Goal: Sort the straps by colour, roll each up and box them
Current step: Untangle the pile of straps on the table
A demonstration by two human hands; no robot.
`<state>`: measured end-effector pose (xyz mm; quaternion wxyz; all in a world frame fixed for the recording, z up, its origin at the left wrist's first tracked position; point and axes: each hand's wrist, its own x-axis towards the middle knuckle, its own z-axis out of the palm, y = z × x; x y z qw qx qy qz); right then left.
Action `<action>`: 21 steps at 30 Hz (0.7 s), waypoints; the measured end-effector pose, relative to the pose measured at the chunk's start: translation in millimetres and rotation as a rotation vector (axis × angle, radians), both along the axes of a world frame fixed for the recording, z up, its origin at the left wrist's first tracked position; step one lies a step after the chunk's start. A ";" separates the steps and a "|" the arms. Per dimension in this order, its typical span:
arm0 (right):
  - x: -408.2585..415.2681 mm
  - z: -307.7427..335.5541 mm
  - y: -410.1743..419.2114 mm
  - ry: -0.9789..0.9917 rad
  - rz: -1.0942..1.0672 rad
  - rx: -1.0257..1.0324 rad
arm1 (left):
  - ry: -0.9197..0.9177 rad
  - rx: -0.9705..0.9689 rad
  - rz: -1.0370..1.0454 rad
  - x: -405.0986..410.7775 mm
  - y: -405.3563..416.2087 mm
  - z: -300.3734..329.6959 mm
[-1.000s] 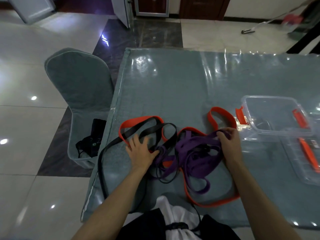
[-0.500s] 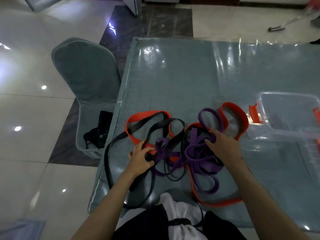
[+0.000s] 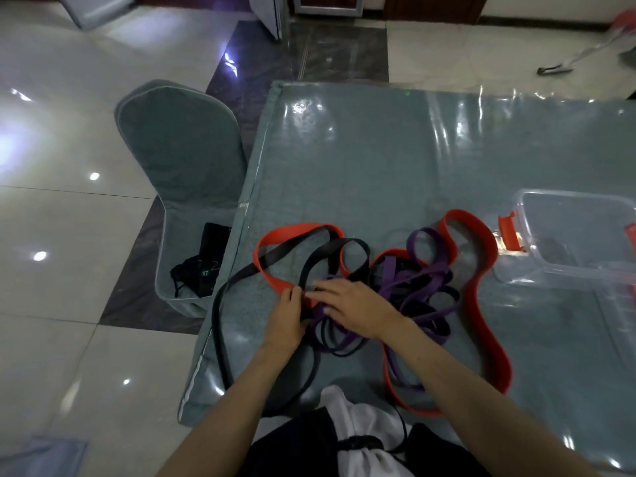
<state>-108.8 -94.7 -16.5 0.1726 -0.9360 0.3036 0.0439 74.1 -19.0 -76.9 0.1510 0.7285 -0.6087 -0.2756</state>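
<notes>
At the near left edge of the table [image 3: 378, 166], a black strap [image 3: 220, 325] hangs over the side and loops back up into the tangle. The left hand [image 3: 287, 320] pinches a strap where the red strap [image 3: 272, 273] and black one cross — which of the 2 it grips I cannot tell. Just beside it, touching its fingertips, the right hand [image 3: 358, 311] lies flat on the pile with fingers spread and nearly straight, pressing down on the purple strap [image 3: 426, 280]. The wide red loop curls round the right side of the heap. Farther right stands a clear plastic box [image 3: 571, 235] with red latches — lidless, something small and dark inside, too dim to identify.
</notes>
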 end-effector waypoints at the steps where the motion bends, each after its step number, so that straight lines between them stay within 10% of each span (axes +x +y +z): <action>1: 2.0 -8.4 4.5 0.094 0.059 0.027 | 0.041 -0.015 0.008 2.3 0.1 2.0; 11: -18.0 -16.9 10.2 -0.005 -0.270 -0.190 | 0.262 0.055 0.073 15.6 11.2 4.2; 18: -42.1 -15.3 -1.8 0.200 -0.562 -0.201 | -0.170 -0.031 -0.077 -4.8 11.9 -3.7; 21: -37.6 -17.1 -4.7 0.185 -0.651 -0.143 | 0.073 -0.020 0.016 -2.8 5.6 0.3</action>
